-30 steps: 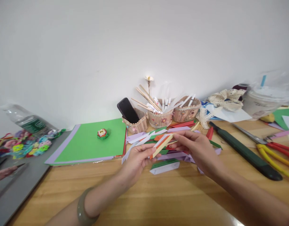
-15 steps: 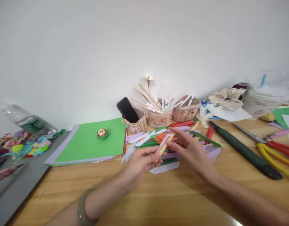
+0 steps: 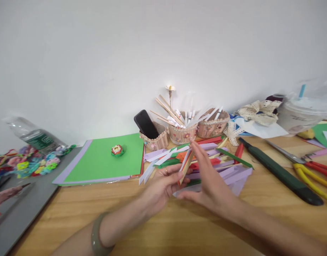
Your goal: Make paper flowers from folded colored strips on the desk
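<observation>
My left hand (image 3: 165, 183), with a ring on one finger, pinches a small bundle of folded paper strips (image 3: 186, 164) that shows cream, orange and white edges. The bundle is tilted, its top end pointing up and to the right. My right hand (image 3: 210, 181) is beside it, fingers straight and thumb spread apart; its fingertips are at the bundle's upper end, and I cannot tell whether they touch it. Beneath and behind both hands lies a loose pile of folded paper strips (image 3: 234, 174) in purple, green, white, red and orange, partly hidden by the hands.
Green paper sheets (image 3: 94, 163) at left carry a small paper flower (image 3: 117, 150). Behind the pile stand decorated holders (image 3: 183, 134), one with a phone (image 3: 146, 124). To the right lie a dark green cutter (image 3: 283, 174), scissors (image 3: 304, 167) and a lidded cup (image 3: 299, 112).
My right hand's fingers have straightened and its thumb has come away from the bundle, down and to the left. The left hand keeps its hold. The view has shifted slightly.
</observation>
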Action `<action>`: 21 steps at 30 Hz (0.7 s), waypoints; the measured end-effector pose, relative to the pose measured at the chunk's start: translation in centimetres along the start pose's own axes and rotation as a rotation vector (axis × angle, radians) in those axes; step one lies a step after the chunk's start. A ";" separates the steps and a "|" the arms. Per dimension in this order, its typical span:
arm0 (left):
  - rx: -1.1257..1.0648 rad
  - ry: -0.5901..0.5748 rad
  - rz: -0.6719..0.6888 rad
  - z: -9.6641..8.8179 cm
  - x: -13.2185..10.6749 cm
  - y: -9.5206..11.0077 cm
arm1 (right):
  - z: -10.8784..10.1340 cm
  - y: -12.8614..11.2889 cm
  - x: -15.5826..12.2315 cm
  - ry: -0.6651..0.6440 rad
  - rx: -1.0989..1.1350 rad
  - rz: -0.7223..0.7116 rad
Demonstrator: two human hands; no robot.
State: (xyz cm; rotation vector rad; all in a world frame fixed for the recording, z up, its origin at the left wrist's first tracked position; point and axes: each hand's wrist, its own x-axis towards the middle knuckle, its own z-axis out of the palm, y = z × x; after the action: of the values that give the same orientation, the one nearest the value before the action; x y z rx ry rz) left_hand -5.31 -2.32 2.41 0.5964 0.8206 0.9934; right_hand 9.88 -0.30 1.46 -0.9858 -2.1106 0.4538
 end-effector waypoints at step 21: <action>0.446 0.026 0.057 0.1 -0.3 1.3 | -0.7 0.1 -0.8 -0.216 0.037 -0.054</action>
State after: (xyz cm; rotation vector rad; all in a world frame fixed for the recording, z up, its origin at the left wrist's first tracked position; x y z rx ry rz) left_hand -5.97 -2.06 3.50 0.9937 1.0634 0.8736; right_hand 10.80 -0.88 1.45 -0.8901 -2.3056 0.5931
